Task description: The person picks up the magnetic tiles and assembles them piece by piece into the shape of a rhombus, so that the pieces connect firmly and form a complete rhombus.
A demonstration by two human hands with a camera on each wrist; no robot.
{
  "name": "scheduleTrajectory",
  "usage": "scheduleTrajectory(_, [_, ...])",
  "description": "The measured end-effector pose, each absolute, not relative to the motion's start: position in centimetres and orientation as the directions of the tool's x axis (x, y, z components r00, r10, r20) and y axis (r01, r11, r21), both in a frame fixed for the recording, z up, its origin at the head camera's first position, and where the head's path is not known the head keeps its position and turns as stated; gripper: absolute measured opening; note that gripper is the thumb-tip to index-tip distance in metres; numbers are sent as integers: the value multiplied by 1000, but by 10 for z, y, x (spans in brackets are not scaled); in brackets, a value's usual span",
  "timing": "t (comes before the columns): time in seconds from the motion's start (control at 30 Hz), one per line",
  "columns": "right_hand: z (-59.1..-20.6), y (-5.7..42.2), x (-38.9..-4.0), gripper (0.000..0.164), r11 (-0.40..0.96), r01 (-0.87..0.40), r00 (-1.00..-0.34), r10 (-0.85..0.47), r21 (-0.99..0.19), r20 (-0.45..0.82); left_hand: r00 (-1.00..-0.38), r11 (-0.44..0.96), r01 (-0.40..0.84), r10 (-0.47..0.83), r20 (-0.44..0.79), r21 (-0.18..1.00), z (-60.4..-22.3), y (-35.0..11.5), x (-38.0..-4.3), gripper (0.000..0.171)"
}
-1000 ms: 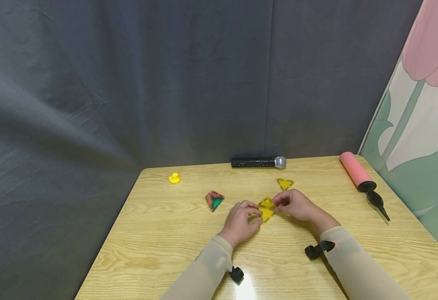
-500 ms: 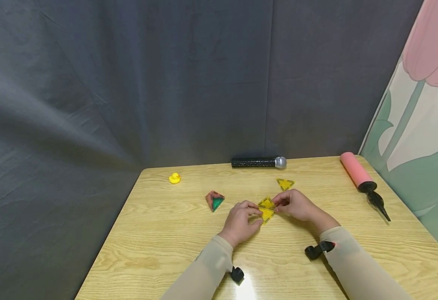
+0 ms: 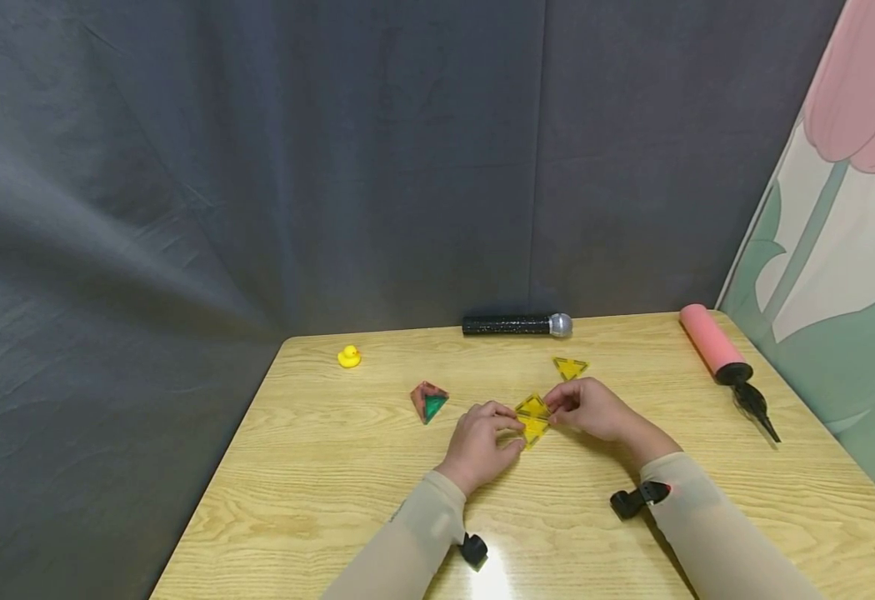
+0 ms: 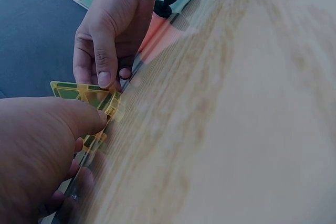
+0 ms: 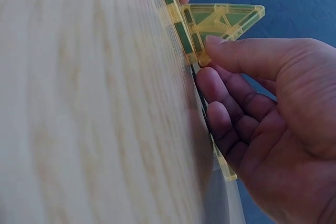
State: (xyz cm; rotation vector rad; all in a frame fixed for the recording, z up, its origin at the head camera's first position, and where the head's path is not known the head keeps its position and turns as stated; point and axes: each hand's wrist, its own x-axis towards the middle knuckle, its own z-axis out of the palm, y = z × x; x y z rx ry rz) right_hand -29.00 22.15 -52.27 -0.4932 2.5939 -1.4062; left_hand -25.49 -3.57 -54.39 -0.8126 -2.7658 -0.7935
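Wood table (image 3: 295,517), pink pump (image 3: 711,342) on the right, black mic (image 3: 508,325) along the far edge. My left hand (image 3: 481,446) pinches the near yellow tile (image 3: 535,429), right of middle; my right hand (image 3: 591,408) pinches the far yellow tile (image 3: 532,406), edges touching, set at an angle. Loose tile (image 3: 570,367) farther back, tiny duck (image 3: 349,357) far left.

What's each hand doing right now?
Left hand: closed, holding the pair of yellow triangles.
Right hand: closed, holding the same pair.

A translucent yellow triangular tile (image 3: 535,431) is laid flat; against its far edge, a second yellow triangular tile (image 3: 533,405) is held, tilted upward.
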Motion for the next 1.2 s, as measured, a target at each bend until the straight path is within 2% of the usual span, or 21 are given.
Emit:
scheduleTrajectory(0.13, [-520,226,-290,22,502,-216,-935,-354,-837,29,-839,720,544,463,287,431,-543,-36,-255,23])
scheduleTrajectory(0.47, [-514,239,-291,19,514,-297,-936,-323,-805,139,-837,738,547,460,297,396,-545,-36,-257,26])
scheduleTrajectory(0.73, [-513,248,-295,20,548,-249,-965,-214,-798,155,-846,735,533,448,290,419,-547,-37,-258,26])
scheduleTrajectory(1.2, [-510,257,-299,28,583,-207,-978,-141,-785,153,-851,730,526,442,285,437,-548,-37,-257,27])
